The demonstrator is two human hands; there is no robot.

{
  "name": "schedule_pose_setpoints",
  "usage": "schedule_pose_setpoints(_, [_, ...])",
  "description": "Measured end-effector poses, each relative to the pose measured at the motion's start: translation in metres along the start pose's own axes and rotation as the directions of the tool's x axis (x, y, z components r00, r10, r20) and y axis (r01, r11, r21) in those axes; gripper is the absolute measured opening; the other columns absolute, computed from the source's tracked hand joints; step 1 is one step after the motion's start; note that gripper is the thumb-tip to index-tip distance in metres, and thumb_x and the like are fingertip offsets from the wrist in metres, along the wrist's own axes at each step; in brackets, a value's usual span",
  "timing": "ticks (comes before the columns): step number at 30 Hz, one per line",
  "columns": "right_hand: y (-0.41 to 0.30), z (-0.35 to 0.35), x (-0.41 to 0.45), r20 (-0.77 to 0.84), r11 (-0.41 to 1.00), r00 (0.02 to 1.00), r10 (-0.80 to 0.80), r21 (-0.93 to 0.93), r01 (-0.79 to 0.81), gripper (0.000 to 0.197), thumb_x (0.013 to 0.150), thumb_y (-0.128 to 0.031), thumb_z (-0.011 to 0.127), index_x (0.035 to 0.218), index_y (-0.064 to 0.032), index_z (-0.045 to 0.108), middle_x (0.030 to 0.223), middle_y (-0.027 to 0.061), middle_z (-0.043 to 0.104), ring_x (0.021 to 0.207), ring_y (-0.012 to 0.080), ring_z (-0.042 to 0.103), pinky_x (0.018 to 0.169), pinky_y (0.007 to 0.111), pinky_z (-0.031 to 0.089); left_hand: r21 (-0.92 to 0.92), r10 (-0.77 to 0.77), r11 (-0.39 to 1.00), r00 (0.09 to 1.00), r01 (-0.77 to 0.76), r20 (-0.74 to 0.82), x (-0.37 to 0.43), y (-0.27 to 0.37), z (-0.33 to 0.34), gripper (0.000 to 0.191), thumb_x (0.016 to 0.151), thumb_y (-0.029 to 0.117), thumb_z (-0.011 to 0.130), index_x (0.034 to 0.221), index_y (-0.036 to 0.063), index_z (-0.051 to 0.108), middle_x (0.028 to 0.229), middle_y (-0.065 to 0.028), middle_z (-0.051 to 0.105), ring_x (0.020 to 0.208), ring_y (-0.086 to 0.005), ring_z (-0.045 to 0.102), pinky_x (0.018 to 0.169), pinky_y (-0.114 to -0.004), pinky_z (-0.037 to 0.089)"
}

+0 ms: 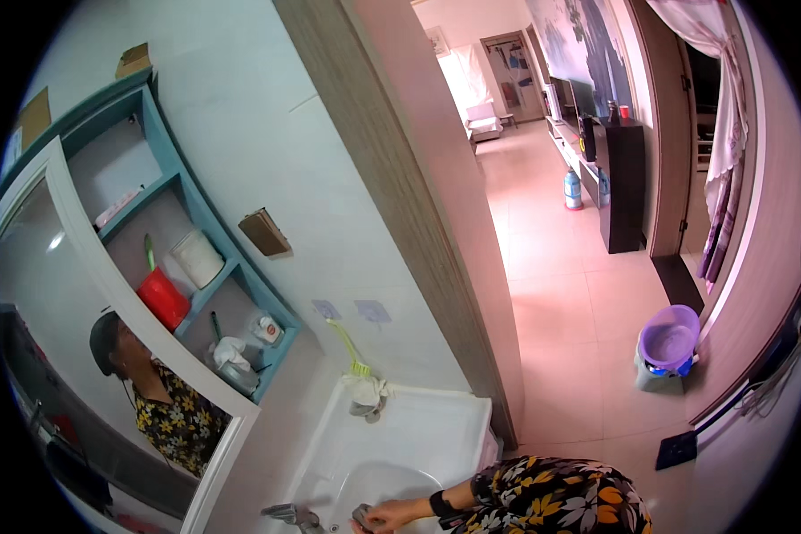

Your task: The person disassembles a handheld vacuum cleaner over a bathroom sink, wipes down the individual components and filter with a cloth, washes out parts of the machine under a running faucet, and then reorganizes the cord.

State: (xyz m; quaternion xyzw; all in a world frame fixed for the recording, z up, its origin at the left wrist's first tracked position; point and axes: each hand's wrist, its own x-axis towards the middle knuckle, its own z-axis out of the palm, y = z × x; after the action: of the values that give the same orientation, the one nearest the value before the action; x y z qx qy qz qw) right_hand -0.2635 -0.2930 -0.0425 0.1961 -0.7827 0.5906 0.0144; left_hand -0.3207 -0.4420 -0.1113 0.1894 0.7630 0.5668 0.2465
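My right hand [382, 515] is at the bottom edge, over the white washbasin [434, 427]. Its fingers are closed around a small grey object [360, 512], too small and cut off to identify. A dark band [438, 505] circles the wrist below a floral sleeve [561, 494]. Just left of the hand stands a metal faucet [294, 514], and the drain [334, 528] lies between them. My left hand is out of view. At the basin's back corner, a pale cloth [366, 390] hangs over a grey item, with a yellow-green brush [350, 350] above it.
A mirror cabinet [247, 427] with teal shelves holds a red cup [163, 297], a white container [198, 258] and a jar [267, 330]. A wooden door frame [400, 193] borders the basin. Beyond are a purple basin [671, 337] on a bin and a dark dustpan [676, 450].
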Motion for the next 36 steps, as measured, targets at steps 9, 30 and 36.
schedule_pose_setpoints(9, [0.076,0.004,0.022,0.179,0.284,0.820,0.543,0.880,-0.380,0.053,0.080,-0.052,0.051,0.115,-0.0121,0.047,0.109,0.0049,0.050,0.094,0.0133,0.049,0.074,0.027,0.040,0.044,-0.019,0.999,1.000,0.019,0.010,0.024,0.034,0.014,0.035,0.077,0.014,0.055,0.108,0.0019,0.048,0.096,-0.0139,0.057,0.090,-0.0252,0.053,0.075,-0.035,0.044])
schedule_pose_setpoints(30, [0.071,0.008,0.004,0.110,0.780,0.954,0.279,0.554,-0.292,0.049,0.081,-0.042,0.055,0.112,-0.0058,0.050,0.107,0.0072,0.054,0.100,0.0197,0.050,0.084,0.030,0.038,0.115,0.005,0.993,0.997,0.003,-0.075,0.026,0.052,-0.005,0.029,0.066,0.006,0.058,0.094,0.0012,0.055,0.088,-0.0145,0.058,0.087,-0.0290,0.054,0.078,-0.036,0.043])
schedule_pose_setpoints(36, [0.113,0.038,0.015,0.199,0.974,0.974,0.107,0.177,-0.143,0.049,0.081,-0.040,0.055,0.114,-0.0038,0.049,0.109,0.0084,0.055,0.103,0.0223,0.050,0.089,0.030,0.037,0.780,0.620,0.397,0.768,-0.483,0.161,0.015,0.049,-0.023,0.028,0.063,0.004,0.059,0.090,0.0010,0.057,0.086,-0.0147,0.059,0.087,-0.0301,0.055,0.079,-0.037,0.042])
